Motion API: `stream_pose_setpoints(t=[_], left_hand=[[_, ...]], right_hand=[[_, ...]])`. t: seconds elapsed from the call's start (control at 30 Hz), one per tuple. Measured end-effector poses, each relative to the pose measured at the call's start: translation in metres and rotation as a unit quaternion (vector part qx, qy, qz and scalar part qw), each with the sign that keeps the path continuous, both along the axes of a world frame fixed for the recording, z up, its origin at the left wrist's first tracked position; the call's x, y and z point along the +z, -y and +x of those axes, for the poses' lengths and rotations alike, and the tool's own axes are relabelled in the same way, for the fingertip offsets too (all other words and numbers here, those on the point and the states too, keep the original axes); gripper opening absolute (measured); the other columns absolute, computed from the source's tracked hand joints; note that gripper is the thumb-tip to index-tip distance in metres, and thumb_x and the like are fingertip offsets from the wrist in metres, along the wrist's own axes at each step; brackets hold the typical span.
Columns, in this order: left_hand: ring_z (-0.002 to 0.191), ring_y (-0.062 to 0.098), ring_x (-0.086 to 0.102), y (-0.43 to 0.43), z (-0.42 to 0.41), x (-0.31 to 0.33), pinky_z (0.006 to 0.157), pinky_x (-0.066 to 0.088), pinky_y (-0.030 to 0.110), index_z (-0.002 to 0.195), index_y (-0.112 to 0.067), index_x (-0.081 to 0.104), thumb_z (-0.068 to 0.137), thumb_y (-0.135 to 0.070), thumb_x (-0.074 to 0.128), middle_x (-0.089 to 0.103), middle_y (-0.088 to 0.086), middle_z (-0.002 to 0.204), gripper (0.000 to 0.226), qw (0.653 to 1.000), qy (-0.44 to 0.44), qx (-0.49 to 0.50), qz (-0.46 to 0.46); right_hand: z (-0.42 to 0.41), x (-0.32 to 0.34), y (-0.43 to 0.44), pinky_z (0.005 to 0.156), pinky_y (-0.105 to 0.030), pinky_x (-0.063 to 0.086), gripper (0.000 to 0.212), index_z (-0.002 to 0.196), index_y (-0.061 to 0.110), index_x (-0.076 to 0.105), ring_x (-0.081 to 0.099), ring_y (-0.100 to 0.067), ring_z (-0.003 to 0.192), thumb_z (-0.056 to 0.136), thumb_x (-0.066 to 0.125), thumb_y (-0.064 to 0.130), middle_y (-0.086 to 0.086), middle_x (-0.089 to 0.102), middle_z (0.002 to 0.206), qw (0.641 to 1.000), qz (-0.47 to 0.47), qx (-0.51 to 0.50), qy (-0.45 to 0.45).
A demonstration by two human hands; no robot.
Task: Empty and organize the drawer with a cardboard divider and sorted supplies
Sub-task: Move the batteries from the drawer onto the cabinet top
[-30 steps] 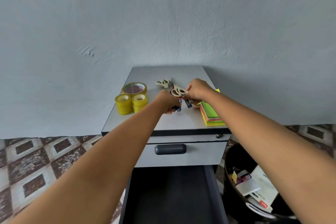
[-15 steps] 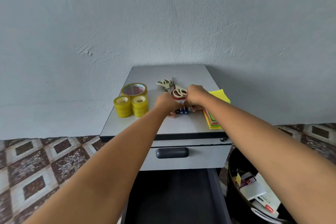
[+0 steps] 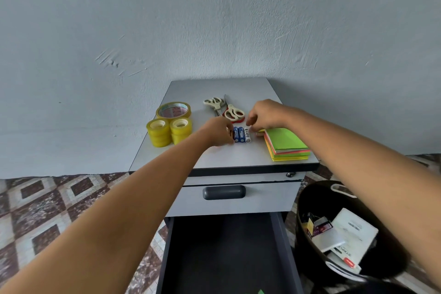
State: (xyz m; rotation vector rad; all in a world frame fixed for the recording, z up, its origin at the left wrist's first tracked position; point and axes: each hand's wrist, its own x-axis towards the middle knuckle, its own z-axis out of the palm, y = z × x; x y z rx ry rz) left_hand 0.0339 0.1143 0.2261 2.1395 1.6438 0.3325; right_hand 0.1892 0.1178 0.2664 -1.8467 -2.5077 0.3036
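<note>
Several batteries [image 3: 241, 134], blue and white, lie side by side in a row on the grey cabinet top [image 3: 222, 88]. My left hand [image 3: 218, 132] rests at the row's left end, its fingertips touching the leftmost battery. My right hand [image 3: 265, 114] hovers just right of the row with loosely curled fingers and holds nothing I can see. The lower drawer [image 3: 226, 258] stands pulled out below, its dark inside bare apart from a small green scrap at the front edge.
On the top also lie three yellow tape rolls [image 3: 168, 127], two pairs of scissors [image 3: 226, 108] and a stack of coloured paper [image 3: 286, 144]. A black bin [image 3: 307, 210] with boxes and papers stands at the right. The upper drawer [image 3: 224, 192] is closed.
My hands, bunched together over the batteries before, have drawn apart. The batteries now lie uncovered in a row between them.
</note>
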Motion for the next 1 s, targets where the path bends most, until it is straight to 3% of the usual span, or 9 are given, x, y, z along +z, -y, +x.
stream_pose_setpoints(t=[0.2,0.63,1.0], left_hand=[[0.098,0.023,0.058,0.000,0.004,-0.007,0.077,0.044,0.026,0.119,-0.012,0.059,0.082,-0.021,0.068,0.062,0.009,0.112,0.039,0.999,0.009,-0.007,0.049],[0.099,0.023,0.056,0.002,0.005,-0.012,0.082,0.044,0.028,0.119,-0.012,0.060,0.084,-0.032,0.066,0.062,0.009,0.112,0.041,0.996,0.008,-0.005,0.091],[0.102,0.025,0.055,0.006,0.006,-0.010,0.083,0.043,0.030,0.116,-0.011,0.063,0.085,-0.029,0.066,0.063,0.011,0.112,0.036,0.995,0.009,-0.004,0.103]], right_hand=[[0.008,-0.013,-0.002,0.082,-0.024,0.041,0.050,0.123,0.019,0.061,0.056,-0.021,0.107,0.077,0.075,0.032,-0.005,0.063,0.117,0.999,-0.001,0.022,0.026],[0.012,-0.028,-0.006,0.088,-0.030,0.044,0.043,0.122,0.020,0.062,0.054,-0.024,0.112,0.082,0.069,0.031,-0.007,0.062,0.120,0.998,0.052,0.030,0.017],[0.012,-0.030,-0.006,0.085,-0.031,0.044,0.040,0.120,0.021,0.065,0.055,-0.025,0.108,0.081,0.069,0.029,-0.007,0.064,0.115,0.998,0.060,0.023,0.002]])
